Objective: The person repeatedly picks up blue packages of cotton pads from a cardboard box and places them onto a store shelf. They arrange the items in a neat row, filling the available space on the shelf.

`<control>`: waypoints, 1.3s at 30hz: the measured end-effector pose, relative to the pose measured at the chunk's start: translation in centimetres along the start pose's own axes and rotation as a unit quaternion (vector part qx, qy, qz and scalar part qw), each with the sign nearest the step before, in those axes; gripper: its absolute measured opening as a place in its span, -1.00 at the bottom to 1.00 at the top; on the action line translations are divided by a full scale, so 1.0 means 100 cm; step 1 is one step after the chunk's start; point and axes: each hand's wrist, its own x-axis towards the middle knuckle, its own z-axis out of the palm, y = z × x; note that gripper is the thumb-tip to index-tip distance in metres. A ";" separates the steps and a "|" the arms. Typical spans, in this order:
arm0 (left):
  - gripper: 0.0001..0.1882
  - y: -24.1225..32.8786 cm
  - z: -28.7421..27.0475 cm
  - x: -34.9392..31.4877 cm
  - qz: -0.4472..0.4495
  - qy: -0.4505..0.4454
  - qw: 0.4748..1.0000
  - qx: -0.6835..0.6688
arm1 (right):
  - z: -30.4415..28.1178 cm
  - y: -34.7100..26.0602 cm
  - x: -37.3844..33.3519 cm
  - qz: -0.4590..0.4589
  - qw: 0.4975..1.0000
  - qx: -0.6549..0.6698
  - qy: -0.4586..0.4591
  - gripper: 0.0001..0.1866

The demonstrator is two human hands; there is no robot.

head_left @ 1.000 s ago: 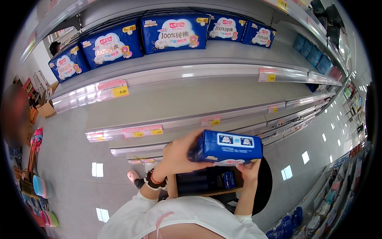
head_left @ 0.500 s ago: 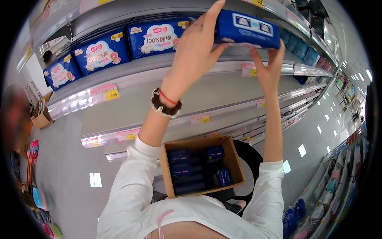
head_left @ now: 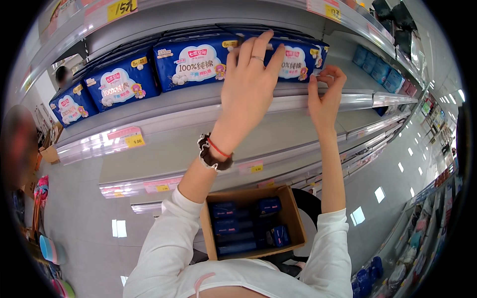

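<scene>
A blue pack of sanitary pads (head_left: 294, 63) stands upright on the shelf, at the right end of a row of matching packs. My left hand (head_left: 252, 84) lies across its left part with fingers stretched and apart, hiding some of its front. By the pack's lower right corner is my right hand (head_left: 326, 97), its thumb apart from its bent fingers and nothing seen between them. Left of my hands are more packs, a wide one (head_left: 171, 82) and another (head_left: 102, 97). Below my arms, an open cardboard box (head_left: 294, 218) holds several blue packs (head_left: 232, 227).
Metal shelf lips with price tags (head_left: 130, 139) run across in front of me, and another shelf (head_left: 278, 7) hangs overhead. Light blue packs (head_left: 377, 67) stand farther right along the shelf. The box rests over a dark round seat (head_left: 309, 204). Stocked shelving (head_left: 397, 248) lines the lower right.
The blue pack has gone from being held tilted in front of the shelf to standing upright in the row. Both hands moved down slightly, and the right fingers curled.
</scene>
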 end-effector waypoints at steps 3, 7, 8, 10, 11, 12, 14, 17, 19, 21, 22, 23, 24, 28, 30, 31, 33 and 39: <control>-0.69 -0.002 0.002 -0.004 0.015 -0.057 0.998 -0.011 | -0.004 0.004 0.001 -0.032 0.996 -0.065 -0.053 -0.79; -0.77 0.000 0.000 -0.002 0.018 -0.024 1.000 0.000 | -0.006 0.002 0.004 -0.086 0.985 -0.118 -0.090 -0.85; -0.77 0.001 -0.001 -0.001 0.020 -0.024 1.000 0.003 | -0.006 0.004 0.005 -0.097 0.984 -0.121 -0.091 -0.84; -0.76 0.002 0.000 -0.002 0.019 -0.027 0.999 0.010 | -0.009 0.007 0.007 -0.101 0.980 -0.124 -0.121 -0.81; -0.74 0.001 0.000 -0.002 0.018 -0.031 0.999 0.016 | -0.010 0.007 0.008 -0.103 0.978 -0.125 -0.135 -0.80; -0.73 0.001 0.001 -0.002 0.017 -0.035 0.999 0.022 | -0.012 0.006 0.008 -0.092 0.977 -0.124 -0.148 -0.79; -0.71 0.002 0.000 -0.002 0.017 -0.040 0.999 0.022 | -0.018 0.003 0.010 -0.070 0.975 -0.122 -0.175 -0.78; -0.70 0.004 0.002 -0.001 0.019 -0.042 0.999 0.015 | -0.027 0.003 0.010 -0.070 0.973 -0.116 -0.186 -0.75; -0.70 -0.002 -0.002 -0.003 0.018 -0.048 0.998 0.031 | -0.023 -0.038 0.001 -0.052 0.987 -0.042 -0.146 -0.72; -0.71 -0.005 -0.003 -0.006 0.012 -0.045 0.998 0.032 | -0.043 -0.092 -0.008 -0.056 0.987 0.062 -0.137 -0.65; -0.71 -0.004 -0.001 -0.005 0.013 -0.044 0.999 0.029 | -0.056 -0.109 -0.019 -0.084 0.981 0.129 -0.113 -0.61; -0.71 0.002 0.001 -0.002 0.014 -0.040 0.999 0.014 | -0.077 -0.138 -0.038 -0.060 0.974 0.206 -0.075 -0.69; -0.71 0.009 0.003 0.001 0.017 -0.038 0.999 0.000 | -0.096 -0.167 -0.058 -0.045 0.958 0.282 -0.031 -0.74; -0.71 -0.004 0.000 -0.009 0.021 -0.052 0.997 0.052 | -0.108 -0.221 -0.055 -0.021 0.780 0.616 -0.107 -0.83; -0.71 0.000 0.002 -0.004 0.020 -0.038 0.998 0.049 | -0.125 -0.215 -0.051 0.024 0.747 0.636 -0.193 -0.81; -0.71 0.001 0.003 -0.003 0.020 -0.037 0.998 0.044 | -0.130 -0.217 -0.054 0.050 0.746 0.635 -0.192 -0.80; -0.71 -0.001 0.003 -0.005 0.016 -0.039 0.998 0.051 | -0.137 -0.225 -0.072 0.104 0.751 0.635 -0.147 -0.78; -0.72 -0.001 0.003 -0.007 0.022 -0.042 0.998 0.049 | -0.154 -0.220 -0.053 0.156 0.779 0.554 -0.248 -0.80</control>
